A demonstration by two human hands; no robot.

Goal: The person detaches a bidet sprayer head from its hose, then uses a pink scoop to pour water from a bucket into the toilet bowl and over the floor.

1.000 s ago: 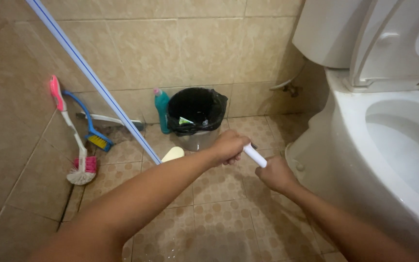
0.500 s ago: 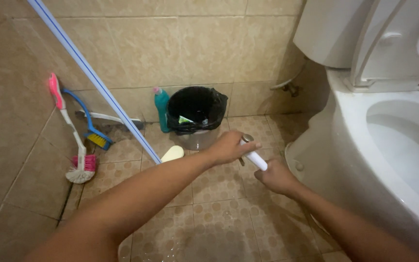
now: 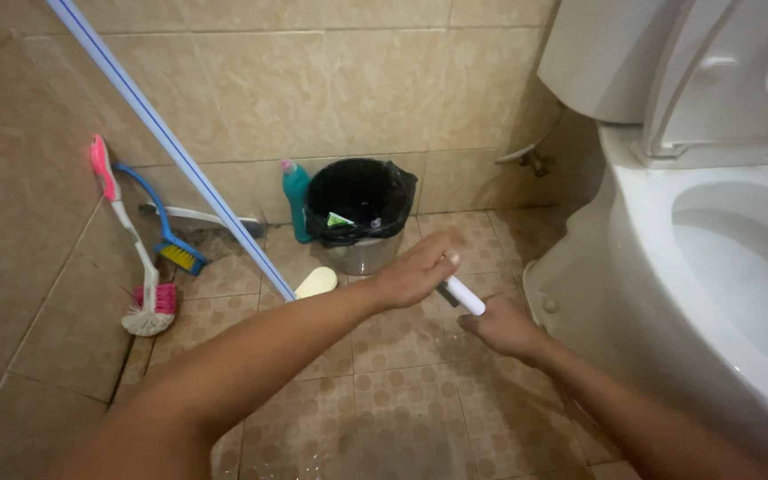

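Holding white handle [image 3: 464,295]: left hand [image 3: 415,274], right hand [image 3: 501,327], both grips pinching it; wet tiled floor [image 3: 384,400]; toilet [image 3: 713,267] alongside.

- A home bathroom, down at floor level beside the toilet [image 3: 713,267], white bowl open, seat lid up, cistern behind.
- Beige tiled wall [image 3: 357,80] and patterned, wet-looking floor tiles [image 3: 402,391].
- Cleaning gear lines the wall: a pink-handled toilet brush [image 3: 140,267], a blue hand brush [image 3: 171,240], a teal cleaner bottle [image 3: 296,200].
- A small bin [image 3: 359,213] with a black liner stands in the corner.
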